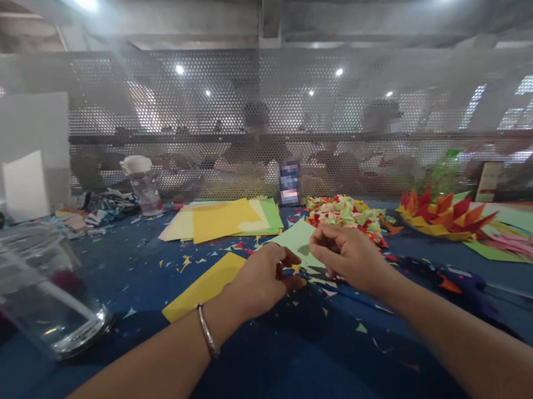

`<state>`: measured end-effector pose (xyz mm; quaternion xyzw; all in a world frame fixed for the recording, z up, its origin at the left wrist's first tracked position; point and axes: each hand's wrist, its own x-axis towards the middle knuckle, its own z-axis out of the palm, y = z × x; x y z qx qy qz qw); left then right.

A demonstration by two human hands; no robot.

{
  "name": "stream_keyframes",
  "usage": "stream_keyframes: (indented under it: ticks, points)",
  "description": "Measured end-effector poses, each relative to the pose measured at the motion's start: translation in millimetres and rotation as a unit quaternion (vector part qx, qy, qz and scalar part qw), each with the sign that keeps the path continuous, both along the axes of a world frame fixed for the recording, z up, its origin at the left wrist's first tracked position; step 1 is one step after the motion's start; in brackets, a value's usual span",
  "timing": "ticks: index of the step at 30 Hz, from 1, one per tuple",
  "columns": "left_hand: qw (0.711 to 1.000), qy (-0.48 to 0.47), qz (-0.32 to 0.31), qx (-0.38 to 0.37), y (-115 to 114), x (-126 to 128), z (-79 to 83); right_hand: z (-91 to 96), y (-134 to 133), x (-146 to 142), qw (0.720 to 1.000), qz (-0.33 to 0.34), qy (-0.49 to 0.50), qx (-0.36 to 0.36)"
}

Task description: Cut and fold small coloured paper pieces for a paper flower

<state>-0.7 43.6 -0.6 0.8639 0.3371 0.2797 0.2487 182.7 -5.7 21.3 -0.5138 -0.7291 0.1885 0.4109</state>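
Observation:
My left hand (263,277), with a silver bangle at its wrist, hovers over the table, thumb and fingers curved but apart. A small yellow scrap (296,268) shows by its fingertips; I cannot tell whether they touch it. My right hand (351,257) is just across from it, its fingers curled in against the thumb. Whatever they may hold is hidden. Pale green paper (297,238) lies just behind both hands. A yellow sheet (200,289) lies partly behind my left forearm.
Stacked coloured paper (224,220) lies farther back, beside a heap of small folded paper pieces (350,213). At right are an orange-and-yellow folded paper piece (446,215) and a dark blue glue gun (462,283). A clear cup with a straw (29,298) stands left. A phone (290,183) stands upright behind.

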Motion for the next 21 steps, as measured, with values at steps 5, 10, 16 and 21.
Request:
stream_keyframes:
  ticks: [5, 10, 16, 21]
  points:
    - [0.996, 0.065, -0.031, 0.047, -1, 3, -0.4, -0.6, 0, 1, 1.0, -0.014, -0.012, 0.012]
    - [0.993, 0.082, -0.054, 0.07, -2, 3, 3.3, -1.3, 0, 1, 1.0, -0.014, -0.02, 0.019]
    - [0.998, -0.034, -0.051, -0.031, 5, -2, 1.7, -0.8, 1, 1, 1.0, -0.012, -0.016, 0.02]
    - [0.971, -0.148, -0.039, -0.186, 13, -8, -1.3, 0.8, -1, 0, 0.999, -0.013, -0.015, 0.029]
